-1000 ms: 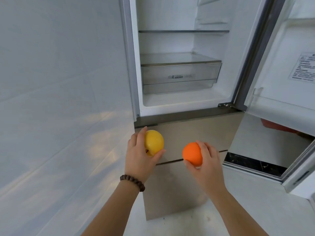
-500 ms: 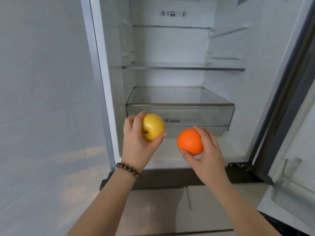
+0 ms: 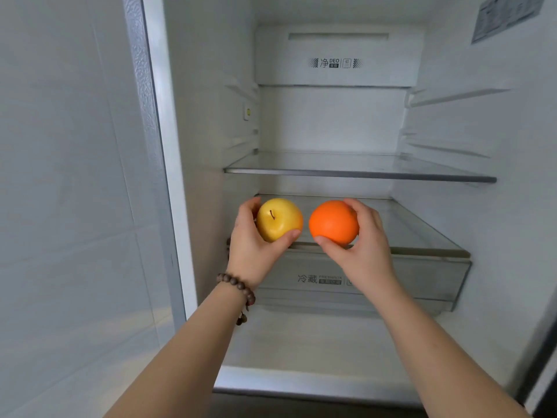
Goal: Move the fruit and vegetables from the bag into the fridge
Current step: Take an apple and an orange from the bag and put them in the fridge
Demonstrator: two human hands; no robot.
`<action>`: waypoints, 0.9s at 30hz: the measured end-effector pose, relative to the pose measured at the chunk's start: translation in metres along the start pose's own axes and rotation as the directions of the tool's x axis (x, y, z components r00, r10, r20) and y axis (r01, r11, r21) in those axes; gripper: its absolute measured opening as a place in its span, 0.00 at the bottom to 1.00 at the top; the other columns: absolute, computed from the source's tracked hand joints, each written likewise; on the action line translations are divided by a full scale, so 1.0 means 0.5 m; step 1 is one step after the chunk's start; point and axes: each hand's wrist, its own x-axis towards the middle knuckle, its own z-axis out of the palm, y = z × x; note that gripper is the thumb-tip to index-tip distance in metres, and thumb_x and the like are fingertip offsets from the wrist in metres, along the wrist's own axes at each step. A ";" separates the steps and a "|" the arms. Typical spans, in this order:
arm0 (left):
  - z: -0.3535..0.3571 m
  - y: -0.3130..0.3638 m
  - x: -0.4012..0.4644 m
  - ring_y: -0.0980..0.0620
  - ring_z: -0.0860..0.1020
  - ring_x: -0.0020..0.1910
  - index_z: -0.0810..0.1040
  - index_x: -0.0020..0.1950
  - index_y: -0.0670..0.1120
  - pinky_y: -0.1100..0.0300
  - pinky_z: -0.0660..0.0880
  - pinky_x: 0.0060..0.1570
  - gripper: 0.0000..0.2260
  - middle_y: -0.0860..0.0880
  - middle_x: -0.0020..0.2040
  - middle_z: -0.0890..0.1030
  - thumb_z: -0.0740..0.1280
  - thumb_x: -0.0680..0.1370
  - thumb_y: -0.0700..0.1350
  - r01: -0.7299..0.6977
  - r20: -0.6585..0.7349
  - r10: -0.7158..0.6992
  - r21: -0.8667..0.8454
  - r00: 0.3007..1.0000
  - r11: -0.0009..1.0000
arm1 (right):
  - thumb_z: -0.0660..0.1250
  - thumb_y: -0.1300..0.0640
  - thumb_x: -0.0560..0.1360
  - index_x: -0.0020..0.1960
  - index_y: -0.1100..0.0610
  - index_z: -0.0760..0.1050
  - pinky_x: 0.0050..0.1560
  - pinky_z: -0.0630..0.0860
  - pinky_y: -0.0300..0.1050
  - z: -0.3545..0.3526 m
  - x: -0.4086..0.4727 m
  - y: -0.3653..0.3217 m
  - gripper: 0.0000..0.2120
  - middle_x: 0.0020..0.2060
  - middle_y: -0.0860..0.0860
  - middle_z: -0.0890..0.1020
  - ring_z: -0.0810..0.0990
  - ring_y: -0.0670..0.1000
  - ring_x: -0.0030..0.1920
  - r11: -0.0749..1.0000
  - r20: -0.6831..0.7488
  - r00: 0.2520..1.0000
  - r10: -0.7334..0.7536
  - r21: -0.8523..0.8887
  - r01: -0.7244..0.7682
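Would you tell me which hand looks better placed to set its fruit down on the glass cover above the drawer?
Probably the right hand: its orange hangs over the bare glass cover. The left hand holds the yellow apple nearer the fridge's left wall.

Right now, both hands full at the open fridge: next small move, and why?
Probably ease both hands forward and set the fruit down on the glass cover over the crisper drawer. The left hand grips the yellow apple and the right hand the orange, both level with that bare surface.
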 end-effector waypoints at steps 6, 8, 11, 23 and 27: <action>0.015 -0.016 0.081 0.57 0.74 0.51 0.71 0.64 0.47 0.74 0.69 0.46 0.28 0.54 0.53 0.76 0.77 0.67 0.50 0.034 0.114 -0.038 0.037 0.993 0.999 | 0.78 0.53 0.62 0.69 0.49 0.63 0.56 0.67 0.39 0.029 0.076 0.046 0.40 0.64 0.50 0.70 0.72 0.49 0.59 0.999 0.164 0.986 0.035 -0.036 -0.029; 0.024 -0.021 0.110 0.53 0.74 0.53 0.72 0.65 0.48 0.65 0.70 0.51 0.29 0.49 0.57 0.76 0.76 0.67 0.52 0.070 0.155 -0.082 0.083 0.985 0.994 | 0.78 0.52 0.62 0.68 0.50 0.63 0.56 0.69 0.44 0.035 0.104 0.061 0.39 0.63 0.51 0.72 0.73 0.53 0.59 0.996 0.217 0.974 0.066 -0.077 -0.051; 0.039 -0.035 0.146 0.52 0.74 0.55 0.72 0.66 0.48 0.60 0.72 0.55 0.30 0.46 0.60 0.75 0.76 0.67 0.53 0.157 0.194 -0.173 0.097 0.966 0.983 | 0.78 0.53 0.61 0.66 0.48 0.65 0.58 0.72 0.49 0.046 0.148 0.090 0.38 0.62 0.53 0.72 0.74 0.56 0.58 0.992 0.303 0.950 0.074 -0.118 -0.040; 0.099 -0.088 0.269 0.45 0.73 0.64 0.67 0.70 0.41 0.51 0.70 0.64 0.38 0.43 0.67 0.73 0.75 0.67 0.56 0.330 0.207 -0.369 0.201 0.906 0.922 | 0.80 0.57 0.59 0.65 0.55 0.66 0.59 0.73 0.55 0.117 0.288 0.167 0.39 0.60 0.54 0.75 0.75 0.56 0.59 0.966 0.390 0.884 0.258 -0.090 -0.243; 0.117 -0.106 0.297 0.45 0.72 0.64 0.67 0.70 0.41 0.50 0.70 0.64 0.37 0.43 0.67 0.73 0.75 0.67 0.56 0.309 0.199 -0.358 0.238 0.912 0.921 | 0.79 0.58 0.61 0.69 0.58 0.64 0.58 0.72 0.49 0.140 0.320 0.177 0.41 0.64 0.56 0.73 0.73 0.56 0.61 0.963 0.391 0.880 0.270 -0.118 -0.243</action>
